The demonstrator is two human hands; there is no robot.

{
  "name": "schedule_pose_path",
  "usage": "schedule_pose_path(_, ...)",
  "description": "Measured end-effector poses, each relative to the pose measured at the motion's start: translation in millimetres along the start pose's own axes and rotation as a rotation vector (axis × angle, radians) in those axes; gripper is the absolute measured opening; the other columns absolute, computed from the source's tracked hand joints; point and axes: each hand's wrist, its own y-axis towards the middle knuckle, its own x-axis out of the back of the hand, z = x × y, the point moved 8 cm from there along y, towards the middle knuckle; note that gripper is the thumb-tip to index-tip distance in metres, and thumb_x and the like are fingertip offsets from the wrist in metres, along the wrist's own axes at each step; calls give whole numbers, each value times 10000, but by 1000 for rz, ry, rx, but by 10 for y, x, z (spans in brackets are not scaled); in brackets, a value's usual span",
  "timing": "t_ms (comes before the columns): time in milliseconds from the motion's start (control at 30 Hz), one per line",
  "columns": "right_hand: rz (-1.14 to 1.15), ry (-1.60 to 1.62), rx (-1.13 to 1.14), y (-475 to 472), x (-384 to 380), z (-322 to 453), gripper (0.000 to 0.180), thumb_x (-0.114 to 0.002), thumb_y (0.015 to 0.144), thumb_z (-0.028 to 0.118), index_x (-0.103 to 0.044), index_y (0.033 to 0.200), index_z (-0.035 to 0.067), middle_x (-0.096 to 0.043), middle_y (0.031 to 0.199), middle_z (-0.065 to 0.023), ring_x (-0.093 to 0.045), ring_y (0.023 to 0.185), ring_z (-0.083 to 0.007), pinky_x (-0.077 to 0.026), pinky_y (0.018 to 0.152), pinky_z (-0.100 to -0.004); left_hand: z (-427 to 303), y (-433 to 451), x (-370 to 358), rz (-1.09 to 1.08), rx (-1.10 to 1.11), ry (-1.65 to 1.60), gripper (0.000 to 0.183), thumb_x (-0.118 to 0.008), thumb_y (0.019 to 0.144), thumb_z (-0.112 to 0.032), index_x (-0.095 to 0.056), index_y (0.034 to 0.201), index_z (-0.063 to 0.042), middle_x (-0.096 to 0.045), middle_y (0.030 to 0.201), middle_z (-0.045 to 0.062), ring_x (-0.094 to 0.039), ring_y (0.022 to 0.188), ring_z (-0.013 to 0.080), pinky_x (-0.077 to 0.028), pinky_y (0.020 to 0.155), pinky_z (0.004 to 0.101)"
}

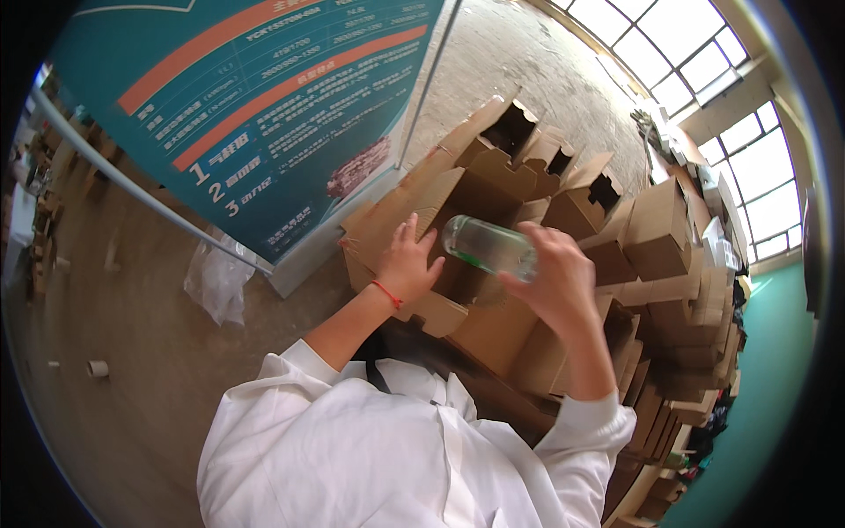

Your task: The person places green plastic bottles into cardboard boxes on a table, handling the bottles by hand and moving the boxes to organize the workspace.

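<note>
My right hand point(561, 274) grips one end of a clear, greenish glass bottle or jar point(488, 244), which lies on its side in the air. Below it is an open cardboard box point(492, 188) with its flaps standing up. Spread fingers mark my left hand point(406, 267), which has a red string on its wrist. It is over the box's left side, beside a raised flap point(439, 198), and holds nothing. Whether it touches the cardboard I cannot tell. The hands and the bottle hide part of the box's inside.
A tall teal display board point(317, 119) with writing stands at the left on a metal base. Several open cartons point(584, 204) and stacked boxes point(657, 224) fill the right side. A clear plastic bag point(221, 277) and a white roll point(98, 369) lie on the floor.
</note>
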Motion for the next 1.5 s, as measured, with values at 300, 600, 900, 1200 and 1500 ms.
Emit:
schedule_pose_path(300,163,-182,55,254,-1501,333,594,-751,720,299,-541,1204,29,-566,1014,-141,-623,913,-279,-551,700,-359,21,-33,-73,-76,-22,-7,511,-598,834,-300,-535,1288,-73,-307,1452,245,-364,1297,411,-414,1002,482)
schedule_pose_path(600,479,350,237,82,-1578,303,402,-687,760,119,-607,1139,10,-556,1219,-242,-547,1102,-394,-463,932,-431,19,-3,-57,-44,-15,-27,507,-489,853,-131,-467,1353,-49,-311,1443,255,-355,1297,420,-366,1044,482)
schedule_pose_path(900,-129,360,110,533,-984,-200,539,-709,761,121,-536,1264,31,-479,1342,-229,-451,1240,-376,-379,1046,-423,-131,-197,261,10,-228,-6,643,-648,825,-397,-460,1387,-149,-148,1527,238,-125,1416,422,-148,1134,532)
schedule_pose_path(1200,-257,225,-47,648,-1174,-1082,610,-677,816,247,-440,1344,55,-471,1371,-145,-439,1264,-312,-218,1124,-484,87,-544,594,50,-324,-98,939,-771,695,-513,-342,1469,-199,-53,1552,223,-69,1426,426,-121,1134,528)
schedule_pose_path(1500,-427,288,60,446,-1105,-959,319,-651,828,148,-590,1135,89,-607,1142,-116,-518,1149,-304,-275,1103,-435,-343,-325,518,-377,-292,-141,872,-742,753,-169,-272,1486,-134,-133,1530,246,-186,1404,419,-212,1116,502)
